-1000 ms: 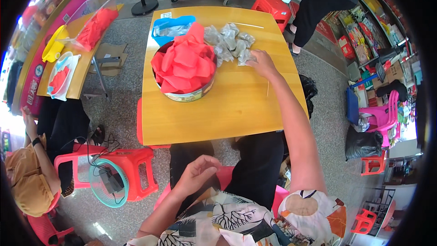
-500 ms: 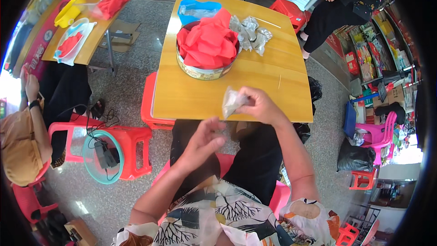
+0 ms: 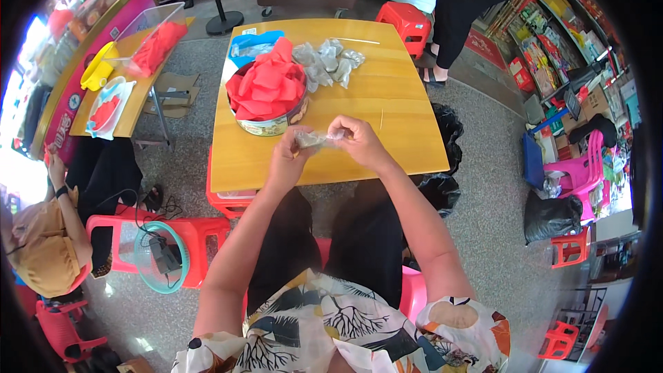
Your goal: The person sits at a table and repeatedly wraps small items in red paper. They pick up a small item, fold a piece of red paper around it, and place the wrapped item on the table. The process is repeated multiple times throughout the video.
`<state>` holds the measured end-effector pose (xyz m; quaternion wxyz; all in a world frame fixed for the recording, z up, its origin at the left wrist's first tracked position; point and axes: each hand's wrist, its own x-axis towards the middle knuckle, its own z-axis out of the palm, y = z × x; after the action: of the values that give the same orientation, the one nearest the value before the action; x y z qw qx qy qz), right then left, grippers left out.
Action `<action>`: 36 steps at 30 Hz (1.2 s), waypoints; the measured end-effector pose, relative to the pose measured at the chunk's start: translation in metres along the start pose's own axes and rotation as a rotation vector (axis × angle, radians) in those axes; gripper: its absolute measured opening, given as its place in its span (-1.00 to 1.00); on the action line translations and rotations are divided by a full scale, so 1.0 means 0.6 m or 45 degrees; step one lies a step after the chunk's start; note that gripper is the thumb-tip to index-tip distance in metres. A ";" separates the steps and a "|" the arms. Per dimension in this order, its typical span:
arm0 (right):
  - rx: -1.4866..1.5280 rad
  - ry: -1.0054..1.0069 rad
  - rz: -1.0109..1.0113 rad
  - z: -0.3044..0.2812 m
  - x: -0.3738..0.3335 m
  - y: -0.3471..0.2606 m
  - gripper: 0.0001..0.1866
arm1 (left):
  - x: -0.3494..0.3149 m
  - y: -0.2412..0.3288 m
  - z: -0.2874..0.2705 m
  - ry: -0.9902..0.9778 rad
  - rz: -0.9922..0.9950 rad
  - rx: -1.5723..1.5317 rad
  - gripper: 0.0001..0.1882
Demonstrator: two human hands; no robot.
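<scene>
Over the near part of the wooden table, my left hand [image 3: 289,157] and my right hand [image 3: 360,144] pinch a small, crumpled clear plastic bag [image 3: 312,139] between them. My left fingers close on its wider part, while my right fingertips grip its other end. Just beyond my left hand stands a round tin [image 3: 271,125] heaped with red, thin sheet-like pieces [image 3: 268,84]. Behind that sits a blue container [image 3: 257,44] with something clear inside. Several crumpled clear bags [image 3: 330,62] lie to the tin's right.
Thin sticks lie on the tabletop [image 3: 387,97]. A red stool [image 3: 406,27] is behind the table, and a person in dark trousers [image 3: 459,17] stands beyond. Black bags [image 3: 442,193] are at the table's right side. To the left are a turquoise basket [image 3: 185,255] and a seated person [image 3: 52,235].
My left hand, empty before, has come up over the table and taken hold of the plastic bag. My right hand still grips it. The whole view has shifted.
</scene>
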<state>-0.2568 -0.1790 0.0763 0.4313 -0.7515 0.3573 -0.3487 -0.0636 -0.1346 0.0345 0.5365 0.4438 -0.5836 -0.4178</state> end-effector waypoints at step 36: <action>-0.025 0.060 0.012 0.017 -0.086 0.044 -0.87 | -0.052 -0.005 -0.055 -0.091 0.289 0.542 -0.86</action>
<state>-0.2803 -0.1415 0.0376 0.4169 -0.7458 0.3741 -0.3606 -0.0294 -0.1056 0.0263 0.4533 0.4632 -0.7233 -0.2380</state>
